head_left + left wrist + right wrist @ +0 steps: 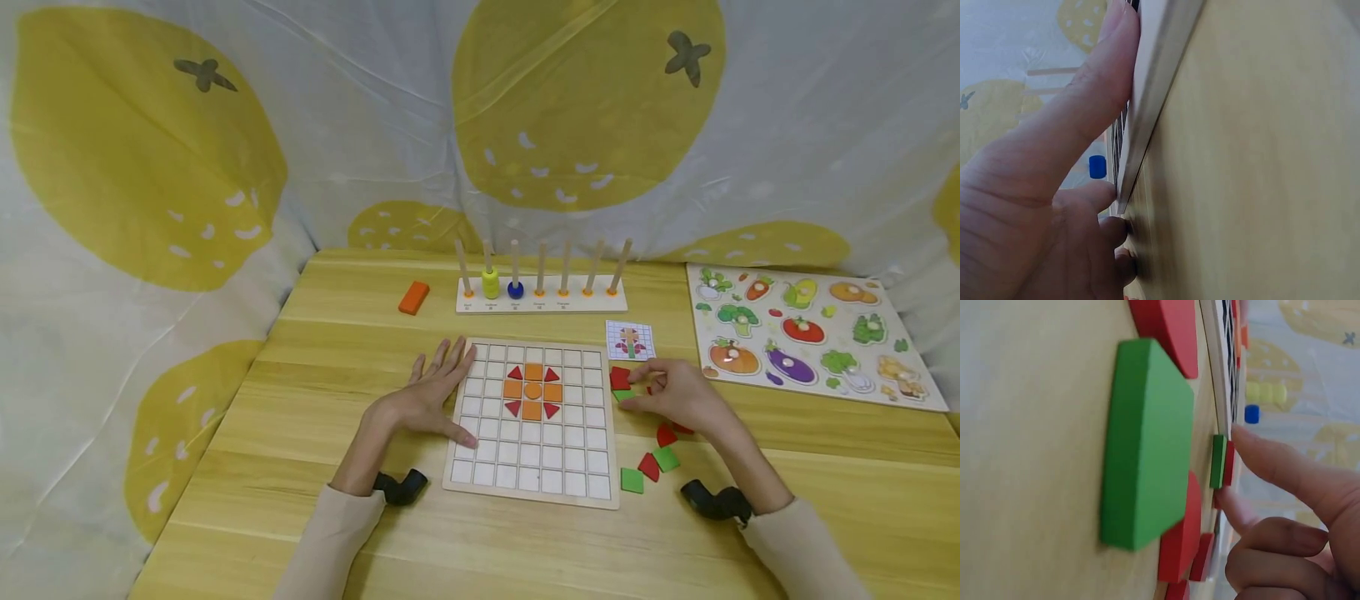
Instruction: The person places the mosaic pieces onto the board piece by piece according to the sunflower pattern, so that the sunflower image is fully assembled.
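Note:
My left hand (423, 400) rests on the left edge of the wooden grid board (480, 487), fingers spread, thumb over the grid. In the board's upper middle, orange squares (533, 372) surround an orange round-edged piece (532, 391), with red triangles (551, 410) at the corners. My right hand (678, 396) is right of the board, thumb and index finger apart beside a red piece (619, 377) overlapping a green piece (622, 396). Its other fingers are curled in the right wrist view. Whether the fingertips touch these pieces is unclear. A pattern card (630, 340) lies just beyond.
Loose red pieces (648, 467) and green squares (632, 480) lie near the board's lower right. Behind stands a peg rack (540, 306) with yellow and blue beads. An orange block (414, 297) lies left of it, a vegetable puzzle (817, 333) at right. Curtains border the table.

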The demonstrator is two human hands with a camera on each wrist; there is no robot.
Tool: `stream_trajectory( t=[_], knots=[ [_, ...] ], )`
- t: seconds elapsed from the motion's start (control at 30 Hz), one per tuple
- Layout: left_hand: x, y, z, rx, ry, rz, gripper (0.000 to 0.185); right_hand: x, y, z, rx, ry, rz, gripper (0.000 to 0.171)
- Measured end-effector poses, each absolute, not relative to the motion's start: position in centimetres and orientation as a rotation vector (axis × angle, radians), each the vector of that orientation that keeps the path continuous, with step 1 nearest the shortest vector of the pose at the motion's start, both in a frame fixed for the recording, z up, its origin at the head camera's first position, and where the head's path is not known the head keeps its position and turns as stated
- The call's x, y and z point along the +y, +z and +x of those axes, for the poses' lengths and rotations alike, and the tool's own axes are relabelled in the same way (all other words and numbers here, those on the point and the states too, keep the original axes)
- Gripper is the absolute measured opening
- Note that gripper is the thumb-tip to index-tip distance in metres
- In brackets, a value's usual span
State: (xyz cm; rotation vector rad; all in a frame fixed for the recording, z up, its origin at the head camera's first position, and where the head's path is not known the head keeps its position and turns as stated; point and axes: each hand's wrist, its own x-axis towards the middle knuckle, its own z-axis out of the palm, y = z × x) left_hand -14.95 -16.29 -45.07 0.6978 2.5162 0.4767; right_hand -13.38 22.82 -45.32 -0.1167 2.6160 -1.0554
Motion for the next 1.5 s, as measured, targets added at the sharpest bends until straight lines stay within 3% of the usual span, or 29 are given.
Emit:
stream_trajectory(
  t=[0.63, 0.77, 1.0, 1.2, 1.5],
  knots=[
    [-16.2, -45.0, -15.0, 2.513, 0.488, 0.695, 0.133, 25.6, -44.3, -13.7, 2.480, -1.025, -0.132, 0.031],
    [-16.2, -45.0, -15.0, 2.512, 0.495, 0.702, 0.133, 25.5, -44.4, -13.7, 2.471, -1.032, -0.128, 0.034],
    [-16.2, -44.8, -14.8, 2.520, 0.466, 0.700, 0.133, 25.2, -44.2, -13.6, 2.570, -0.960, -0.177, 0.023],
    [-16.2, -44.8, -14.8, 2.523, 0.454, 0.699, 0.133, 24.9, -44.2, -13.5, 2.548, -0.929, -0.179, 0.031],
    [-16.3, -45.0, -14.9, 2.523, 0.461, 0.696, 0.134, 25.0, -44.1, -13.5, 2.661, -0.835, -0.292, 0.025]
  ],
)
